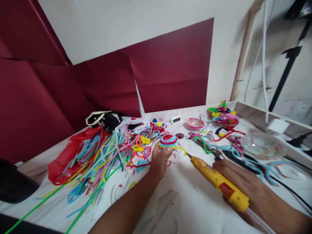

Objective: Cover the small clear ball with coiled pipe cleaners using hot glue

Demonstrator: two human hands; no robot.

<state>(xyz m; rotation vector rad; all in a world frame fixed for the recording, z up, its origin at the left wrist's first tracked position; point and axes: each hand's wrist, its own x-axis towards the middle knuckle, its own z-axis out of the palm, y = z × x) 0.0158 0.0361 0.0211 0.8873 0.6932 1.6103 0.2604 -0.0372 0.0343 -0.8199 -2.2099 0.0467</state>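
My left hand (160,160) grips a small round craft piece (169,140) wound with red, white and light-blue pipe cleaner. From its lower edge a yellow pipe cleaner (179,149) sticks out to the right. In my right hand (234,174) is a yellow hot glue gun (216,180), its nozzle pointing left. The nozzle tip is at or very near the loose end of the yellow strand; whether they touch I cannot tell. A clear glue stick (259,220) comes out of the gun's back end.
Left lies a heap of coloured pipe cleaners (102,162) by a red plastic bag (63,159). Behind stand a finished-looking craft piece with eyes (158,123) and a small white digital clock (175,120). A clear plastic dome (262,145), pliers (212,150) and black cables lie right.
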